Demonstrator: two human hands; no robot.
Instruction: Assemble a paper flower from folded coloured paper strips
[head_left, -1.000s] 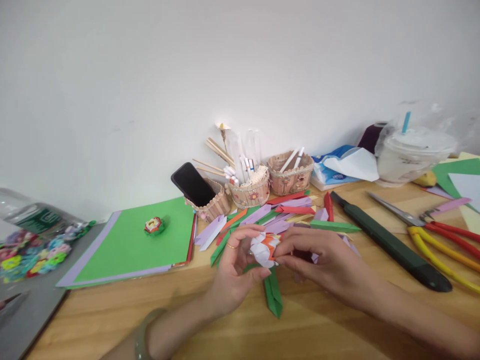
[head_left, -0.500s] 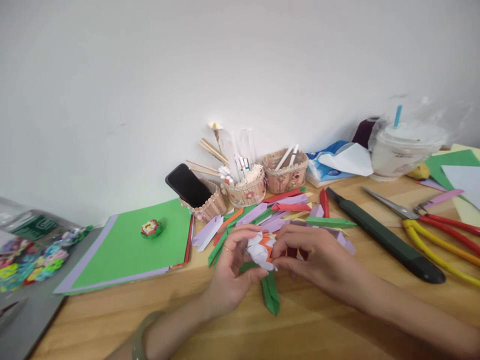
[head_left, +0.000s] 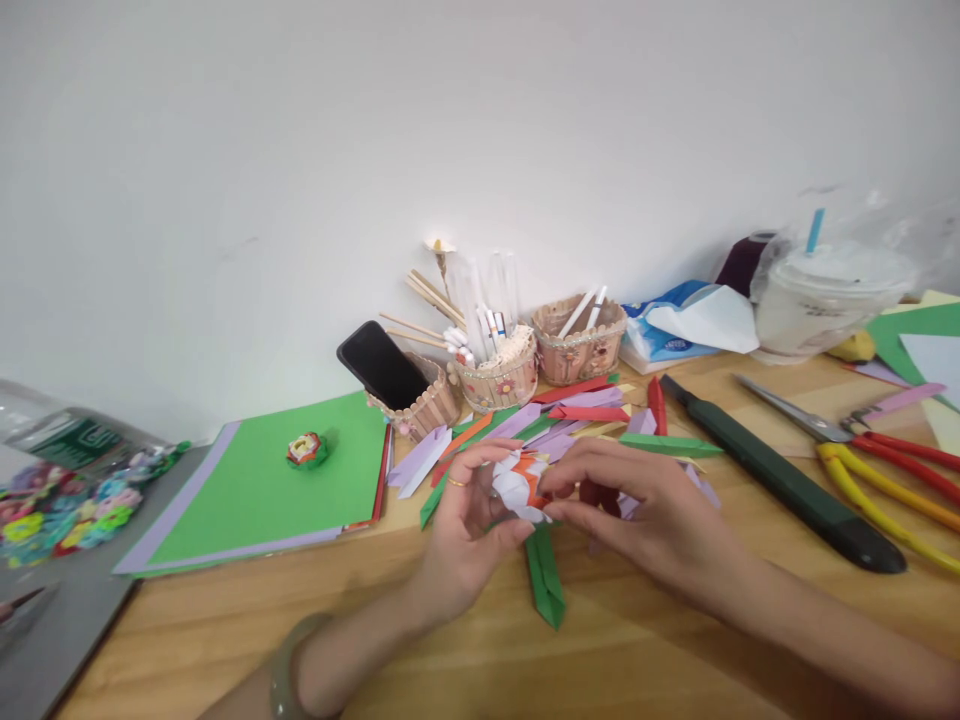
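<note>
Between my hands is a paper flower with white outer petals and orange inner ones. My left hand is curled around its white side, with fingers above and thumb below. My right hand pinches at the orange side with thumb and forefinger; the exact spot is partly hidden by the fingers. Folded paper strips in purple, red, green and yellow lie in a heap just behind both hands. One green strip points toward me below the flower.
Green and purple paper sheets lie left, a small finished paper flower on them. Behind are a phone and stick-built holders. On the right lie a dark green cutter, scissors and a lidded cup.
My right thumb and forefinger have shifted slightly at the flower's orange side, and the flower has turned a little in my hands. The whole view has moved slightly.
</note>
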